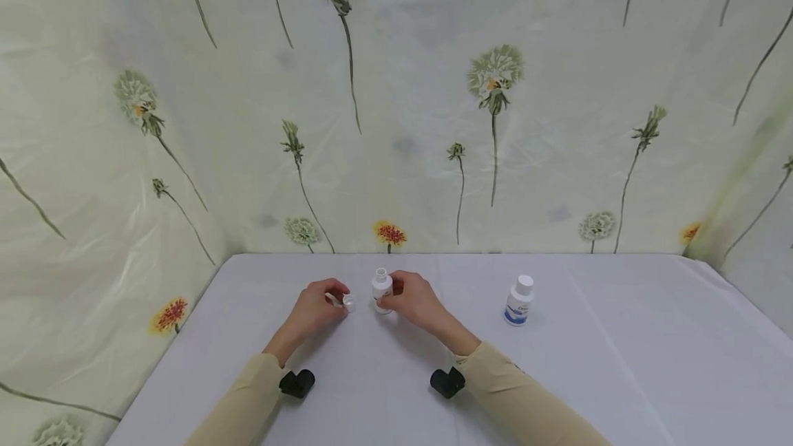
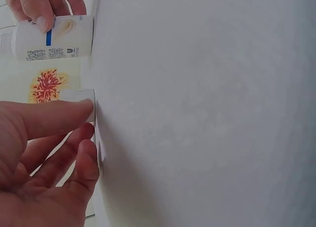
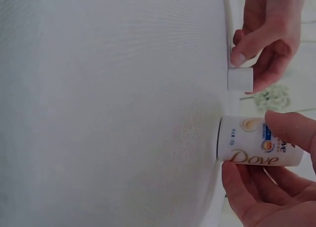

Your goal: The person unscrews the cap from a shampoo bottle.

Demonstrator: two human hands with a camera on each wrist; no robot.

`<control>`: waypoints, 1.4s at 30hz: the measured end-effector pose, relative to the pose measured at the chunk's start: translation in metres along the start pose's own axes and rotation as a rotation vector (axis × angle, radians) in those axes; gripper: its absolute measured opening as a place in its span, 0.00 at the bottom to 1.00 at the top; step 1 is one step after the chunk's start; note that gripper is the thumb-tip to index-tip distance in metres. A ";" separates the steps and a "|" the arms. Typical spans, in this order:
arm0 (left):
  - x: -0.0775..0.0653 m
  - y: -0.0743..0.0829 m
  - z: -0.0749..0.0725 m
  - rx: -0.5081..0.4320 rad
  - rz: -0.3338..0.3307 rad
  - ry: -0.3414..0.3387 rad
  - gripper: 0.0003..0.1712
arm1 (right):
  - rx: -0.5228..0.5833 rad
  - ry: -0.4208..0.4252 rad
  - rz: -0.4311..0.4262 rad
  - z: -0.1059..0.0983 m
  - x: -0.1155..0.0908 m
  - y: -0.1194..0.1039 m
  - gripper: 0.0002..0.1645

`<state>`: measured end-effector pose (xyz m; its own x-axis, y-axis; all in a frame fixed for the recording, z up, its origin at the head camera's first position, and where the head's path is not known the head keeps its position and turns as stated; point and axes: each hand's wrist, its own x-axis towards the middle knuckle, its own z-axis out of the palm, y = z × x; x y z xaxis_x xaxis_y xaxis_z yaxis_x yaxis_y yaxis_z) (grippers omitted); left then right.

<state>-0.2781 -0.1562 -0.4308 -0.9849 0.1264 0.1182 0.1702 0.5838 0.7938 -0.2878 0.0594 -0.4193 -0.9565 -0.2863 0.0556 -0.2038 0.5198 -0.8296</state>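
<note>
A small white Dove bottle (image 1: 382,288) stands upright on the table with its neck bare. My right hand (image 1: 418,300) grips it from the right side, thumb across the label and fingers behind, as the right wrist view shows. Just to the left, a white bottle cap (image 3: 240,79) rests on the tabletop, its hollow side facing up in the head view. The thumb and fingers of my left hand (image 1: 316,310) pinch this cap. A short gap separates cap and bottle.
Farther right stands a second white bottle (image 1: 519,301), capped and with a blue band low on its label. A white cloth covers the table (image 1: 619,363). Behind and at the sides hangs a flower-printed curtain (image 1: 403,88). Black devices (image 1: 297,384) sit at both wrists.
</note>
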 end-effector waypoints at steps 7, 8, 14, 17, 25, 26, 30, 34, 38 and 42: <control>-0.002 -0.001 -0.002 -0.008 -0.018 -0.005 0.15 | 0.011 0.003 0.025 0.000 -0.002 -0.001 0.25; -0.003 -0.001 -0.003 -0.010 -0.025 -0.007 0.15 | 0.015 0.004 0.027 -0.001 -0.002 -0.001 0.25; -0.004 -0.005 -0.008 -0.008 -0.067 -0.044 0.17 | 0.050 0.017 0.042 -0.003 -0.005 -0.001 0.28; -0.006 -0.007 -0.011 -0.013 -0.060 -0.055 0.17 | 0.066 0.028 0.049 -0.004 -0.007 -0.001 0.29; -0.013 -0.010 -0.018 -0.014 -0.025 0.020 0.15 | 0.080 0.041 0.040 -0.009 -0.013 0.002 0.29; -0.015 -0.009 -0.019 -0.013 -0.025 0.026 0.15 | 0.078 0.044 0.040 -0.010 -0.014 0.002 0.28; -0.020 -0.006 -0.019 -0.011 -0.043 0.029 0.15 | 0.075 0.053 0.055 -0.013 -0.018 0.004 0.28; -0.024 -0.003 -0.017 -0.016 -0.060 0.025 0.14 | 0.076 0.062 0.051 -0.017 -0.024 0.004 0.29; -0.028 0.000 -0.016 -0.039 -0.065 0.025 0.13 | 0.087 0.064 0.043 -0.020 -0.030 0.006 0.28; -0.032 0.004 -0.013 -0.053 -0.039 0.022 0.13 | 0.091 0.067 0.049 -0.022 -0.037 0.011 0.27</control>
<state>-0.2467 -0.1684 -0.4237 -0.9913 0.0862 0.0993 0.1304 0.5447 0.8284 -0.2595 0.0931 -0.4180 -0.9773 -0.2063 0.0480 -0.1394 0.4559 -0.8790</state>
